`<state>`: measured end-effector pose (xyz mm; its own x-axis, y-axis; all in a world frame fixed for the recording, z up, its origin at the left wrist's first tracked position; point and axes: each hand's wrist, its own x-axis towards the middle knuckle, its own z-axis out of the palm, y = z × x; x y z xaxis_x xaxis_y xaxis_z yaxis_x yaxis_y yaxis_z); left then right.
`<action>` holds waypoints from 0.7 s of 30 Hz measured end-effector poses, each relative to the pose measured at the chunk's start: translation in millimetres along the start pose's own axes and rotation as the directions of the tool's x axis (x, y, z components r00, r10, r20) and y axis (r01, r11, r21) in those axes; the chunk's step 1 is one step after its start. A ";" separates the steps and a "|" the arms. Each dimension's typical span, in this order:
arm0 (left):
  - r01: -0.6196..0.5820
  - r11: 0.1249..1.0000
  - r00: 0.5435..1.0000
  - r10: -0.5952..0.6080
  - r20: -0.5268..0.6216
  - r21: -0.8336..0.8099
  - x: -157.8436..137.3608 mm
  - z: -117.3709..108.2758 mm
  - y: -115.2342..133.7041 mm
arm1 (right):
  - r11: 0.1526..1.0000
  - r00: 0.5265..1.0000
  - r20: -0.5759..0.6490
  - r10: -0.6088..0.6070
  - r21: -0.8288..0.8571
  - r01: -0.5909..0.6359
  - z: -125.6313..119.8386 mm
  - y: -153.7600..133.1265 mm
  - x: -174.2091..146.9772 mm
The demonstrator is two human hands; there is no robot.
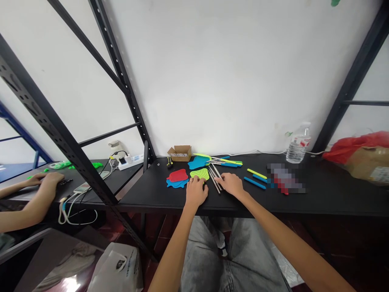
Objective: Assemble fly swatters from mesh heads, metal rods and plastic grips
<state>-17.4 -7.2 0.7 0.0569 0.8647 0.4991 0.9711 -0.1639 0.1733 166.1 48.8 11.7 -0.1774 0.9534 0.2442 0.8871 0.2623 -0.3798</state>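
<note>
Left hand [197, 194] has its fingers bent at the near edge of a lime mesh piece [199, 173] on the black worktop [319, 202], right hand [231, 184] has curled fingers on the silver rods [214, 183] beside it, but I can't tell if either's actually gripping. Red piece [178, 175] sits just left of the hands, blue tubes [254, 183] to their right. Further right, the bottle's [296, 150] red-and-white label [300, 141] is too tiny to read, same with the cardboard box's [180, 151] sticker beyond the left hand.
</note>
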 end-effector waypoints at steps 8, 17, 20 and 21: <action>-0.001 1.000 1.000 0.001 -0.011 0.009 -0.1 0.1 -0.2 | 0.991 0.998 -0.057 0.012 0.130 -0.004 1.0 5.3 0.5; -0.018 1.000 0.999 0.018 -0.034 0.005 -0.5 0.4 -1.3 | 0.957 0.979 -0.205 -0.005 0.281 0.064 -40.2 61.6 -4.5; -0.007 1.000 0.999 0.007 -0.034 0.000 -0.5 0.7 -0.9 | 0.997 0.979 -0.196 0.062 0.055 -0.053 -58.4 85.7 -9.9; -0.007 1.000 0.999 0.007 -0.034 -0.002 -0.5 1.0 -0.9 | 0.994 0.980 -0.173 0.096 -0.029 -0.102 -61.6 92.0 -11.9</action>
<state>-18.0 -7.0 -0.5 0.0559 0.8467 0.5291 0.9703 -0.1710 0.1711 276.1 52.4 28.9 -0.0154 0.9338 0.3574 0.9126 0.1592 -0.3766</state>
